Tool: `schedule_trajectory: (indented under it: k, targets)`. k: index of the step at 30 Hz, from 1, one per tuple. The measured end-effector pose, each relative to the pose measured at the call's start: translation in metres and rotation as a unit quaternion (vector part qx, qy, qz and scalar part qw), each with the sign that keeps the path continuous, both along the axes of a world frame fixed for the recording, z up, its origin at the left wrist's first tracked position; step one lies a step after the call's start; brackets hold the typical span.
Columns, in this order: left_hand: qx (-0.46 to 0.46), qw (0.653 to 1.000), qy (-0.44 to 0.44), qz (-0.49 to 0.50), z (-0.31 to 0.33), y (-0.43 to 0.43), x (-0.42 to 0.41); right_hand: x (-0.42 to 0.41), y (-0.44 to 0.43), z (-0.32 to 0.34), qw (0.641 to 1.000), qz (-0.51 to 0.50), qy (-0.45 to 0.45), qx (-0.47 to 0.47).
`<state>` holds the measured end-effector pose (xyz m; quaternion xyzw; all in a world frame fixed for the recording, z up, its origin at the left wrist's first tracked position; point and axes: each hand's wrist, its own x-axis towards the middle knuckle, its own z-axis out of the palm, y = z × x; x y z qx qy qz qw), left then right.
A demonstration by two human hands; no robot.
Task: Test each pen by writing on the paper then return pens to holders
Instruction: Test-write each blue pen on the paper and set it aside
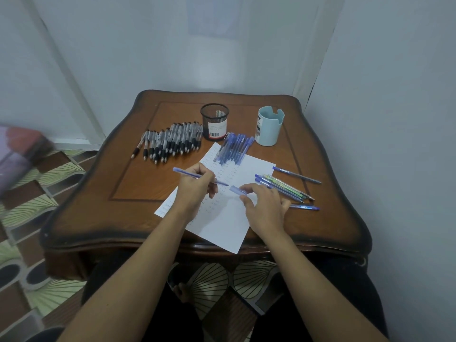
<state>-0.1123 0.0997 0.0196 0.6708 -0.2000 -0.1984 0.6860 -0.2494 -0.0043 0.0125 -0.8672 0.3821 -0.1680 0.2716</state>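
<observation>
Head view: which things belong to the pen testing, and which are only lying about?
For the job: blue pen in the left hand, cap in the right hand, paper, mesh holder, blue holder, pens on the table.
Lying about: patterned floor mat, blurred bundle at left.

One mesh holder (214, 122), one blue holder (269, 127), one paper sheet (222, 222), one table (138, 183), pens (172, 141) beyond sure counting.

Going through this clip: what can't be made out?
Head view:
- Marks on the white paper sheet: too small to read.
- Label on the black mesh holder: too small.
- Left edge: purple-red object, blurred, cut off.
- Part of the blue pen behind the right hand: hidden by it.
</observation>
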Motion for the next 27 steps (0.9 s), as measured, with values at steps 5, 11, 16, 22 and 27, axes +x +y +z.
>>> schedule_trajectory:
  k: [5,11,16,22,27]
  targets:
    - [0.007,1.0,0.013,-0.015,0.0,0.0,-0.004,0.0,0.001,-0.001,1.0,0.006,-0.016,0.011]
    - [-0.007,0.998,0.039,-0.042,0.001,0.004,-0.002,-0.002,0.0,-0.004,0.998,0.019,-0.04,0.038]
    - [0.005,0.996,0.02,-0.09,-0.002,0.004,-0.008,0.0,0.005,0.0,0.995,0.046,-0.076,0.044]
    - [-0.004,0.998,0.014,-0.068,-0.008,0.004,-0.01,-0.001,0.008,0.001,0.987,0.032,-0.127,0.092]
    - [-0.021,0.998,0.022,-0.06,-0.009,0.001,-0.011,0.004,0.01,0.002,0.986,0.03,-0.139,0.088]
